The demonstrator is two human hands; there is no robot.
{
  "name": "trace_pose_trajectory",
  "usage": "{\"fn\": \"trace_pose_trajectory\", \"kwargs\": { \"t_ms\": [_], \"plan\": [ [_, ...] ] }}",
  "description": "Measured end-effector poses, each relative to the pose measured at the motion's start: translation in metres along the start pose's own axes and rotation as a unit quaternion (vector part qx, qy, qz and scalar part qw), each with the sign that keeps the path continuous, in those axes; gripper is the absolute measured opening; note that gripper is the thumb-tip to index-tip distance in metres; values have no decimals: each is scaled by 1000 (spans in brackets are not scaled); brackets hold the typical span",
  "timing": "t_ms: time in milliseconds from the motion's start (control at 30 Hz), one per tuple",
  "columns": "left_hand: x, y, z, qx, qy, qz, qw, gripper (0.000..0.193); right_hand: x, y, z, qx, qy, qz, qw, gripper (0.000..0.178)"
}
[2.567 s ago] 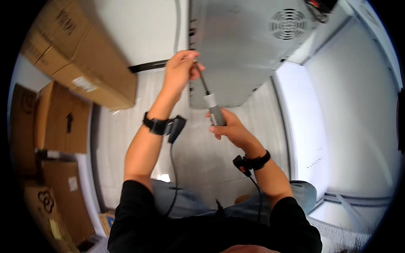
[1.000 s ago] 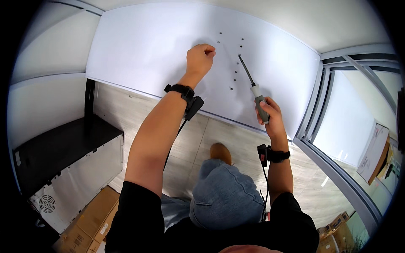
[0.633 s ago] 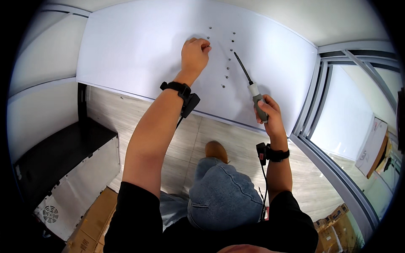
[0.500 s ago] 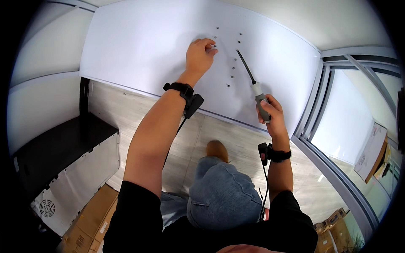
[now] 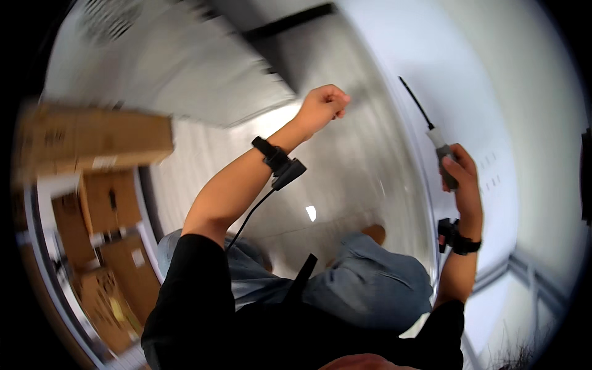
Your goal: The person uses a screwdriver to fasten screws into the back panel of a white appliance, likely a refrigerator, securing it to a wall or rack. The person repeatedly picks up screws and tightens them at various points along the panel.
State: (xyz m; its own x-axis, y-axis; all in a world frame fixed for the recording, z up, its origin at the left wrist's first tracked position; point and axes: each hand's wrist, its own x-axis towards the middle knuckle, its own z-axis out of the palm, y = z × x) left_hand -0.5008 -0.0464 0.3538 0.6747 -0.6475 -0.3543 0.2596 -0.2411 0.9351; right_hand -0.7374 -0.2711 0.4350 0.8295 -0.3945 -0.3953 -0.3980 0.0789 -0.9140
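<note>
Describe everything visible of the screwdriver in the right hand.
The screwdriver has a thin dark shaft, apparently metal, a pale collar and a grey, plastic-looking handle gripped by the right hand. It points forward and leftward, seen against the white tabletop; its tip is blurred, any contact there unclear.

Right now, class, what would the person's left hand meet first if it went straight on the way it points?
Likely the edge of the white tabletop; depth is unclear, so the left hand might pass above it instead.
</note>
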Motion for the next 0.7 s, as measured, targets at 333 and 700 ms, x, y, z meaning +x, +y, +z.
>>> {"fn": "trace_pose_trajectory", "kwargs": {
  "t_ms": [333,700],
  "plan": [
    [-225,-32,-151,-154,39,6,987,23,-95,-70,219,-171,-184,7,968,27],
    [-212,-46,-249,-255,-34,88,962,33,-93,4,403,54,-137,62,987,30]
  ]
}}
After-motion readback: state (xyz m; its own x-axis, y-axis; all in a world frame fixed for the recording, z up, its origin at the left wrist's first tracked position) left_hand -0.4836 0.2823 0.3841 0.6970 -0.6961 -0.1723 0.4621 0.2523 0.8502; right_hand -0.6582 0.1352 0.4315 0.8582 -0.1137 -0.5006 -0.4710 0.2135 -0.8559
